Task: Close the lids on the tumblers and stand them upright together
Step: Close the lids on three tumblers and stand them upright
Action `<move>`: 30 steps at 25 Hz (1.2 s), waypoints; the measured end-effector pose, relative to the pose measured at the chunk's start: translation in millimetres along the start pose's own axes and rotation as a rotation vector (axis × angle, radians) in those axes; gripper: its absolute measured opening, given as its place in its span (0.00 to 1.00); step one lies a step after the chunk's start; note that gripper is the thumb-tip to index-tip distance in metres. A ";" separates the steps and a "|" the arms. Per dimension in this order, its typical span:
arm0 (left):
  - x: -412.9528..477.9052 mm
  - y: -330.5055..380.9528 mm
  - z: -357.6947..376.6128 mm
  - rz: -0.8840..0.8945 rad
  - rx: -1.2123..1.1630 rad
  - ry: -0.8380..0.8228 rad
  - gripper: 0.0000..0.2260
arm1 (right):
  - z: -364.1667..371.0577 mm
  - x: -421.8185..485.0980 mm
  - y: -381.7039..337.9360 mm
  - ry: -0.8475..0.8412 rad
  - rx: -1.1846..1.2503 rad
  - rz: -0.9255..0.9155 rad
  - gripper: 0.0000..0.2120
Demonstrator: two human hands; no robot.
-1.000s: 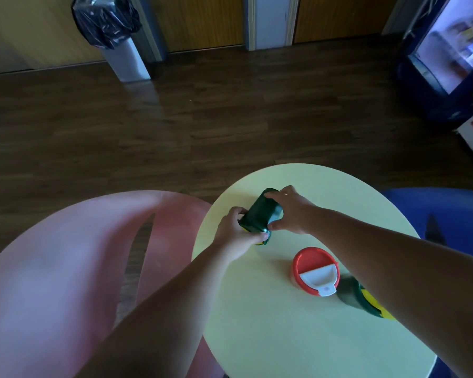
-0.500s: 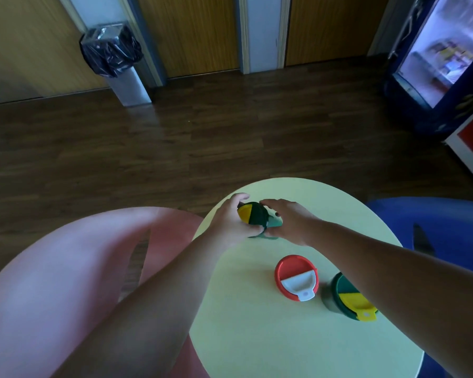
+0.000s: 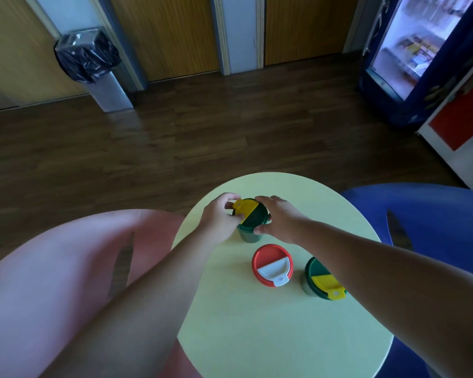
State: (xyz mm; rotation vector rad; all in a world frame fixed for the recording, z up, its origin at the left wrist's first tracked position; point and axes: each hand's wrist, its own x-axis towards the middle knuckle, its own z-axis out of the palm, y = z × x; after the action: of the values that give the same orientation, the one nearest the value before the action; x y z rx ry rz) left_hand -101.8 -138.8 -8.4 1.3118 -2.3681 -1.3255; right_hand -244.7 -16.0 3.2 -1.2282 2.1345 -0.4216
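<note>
A green tumbler (image 3: 250, 223) with a green lid and yellow flap stands upright near the far left of the round yellow table (image 3: 271, 336). My left hand (image 3: 219, 221) grips its left side, fingers by the yellow flap. My right hand (image 3: 277, 221) clasps its right side and lid rim. A tumbler with a red lid and white flap (image 3: 272, 264) stands upright in the middle. A second green tumbler with a yellow flap (image 3: 321, 278) stands to its right, partly hidden by my right forearm.
A pink chair (image 3: 52, 282) sits left of the table and a blue chair (image 3: 426, 214) to the right. Across the dark wooden floor stand a bin with a black bag (image 3: 93, 69) and a lit drinks fridge (image 3: 421, 50).
The green tumbler lay tilted on its side between my hands; it now stands upright with the lid facing up. The camera view has shifted upward.
</note>
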 end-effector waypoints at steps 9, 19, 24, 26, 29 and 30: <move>-12.0 6.8 14.5 0.014 -0.018 0.000 0.21 | -3.4 -14.2 13.3 0.023 -0.034 0.011 0.40; -36.6 7.5 5.3 0.029 0.101 -0.063 0.25 | -11.4 -45.7 19.6 0.030 0.002 0.059 0.37; -90.8 2.8 13.3 0.054 0.056 -0.048 0.24 | -23.2 -107.0 43.0 0.016 -0.101 0.065 0.26; -109.7 4.7 26.8 0.057 0.042 -0.072 0.31 | -21.6 -133.6 54.1 0.038 -0.099 0.089 0.27; -124.6 7.2 49.3 0.083 0.145 -0.105 0.44 | -9.8 -161.7 70.9 0.028 -0.070 0.120 0.37; -127.0 8.3 54.4 0.089 0.189 -0.101 0.46 | -4.2 -166.1 75.8 0.020 -0.075 0.124 0.41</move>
State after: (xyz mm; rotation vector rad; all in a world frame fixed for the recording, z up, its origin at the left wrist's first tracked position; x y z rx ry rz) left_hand -55.1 -8.9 0.6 1.1939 -2.6439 -1.1953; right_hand -236.5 165.2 24.6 -1.1288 2.2470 -0.3036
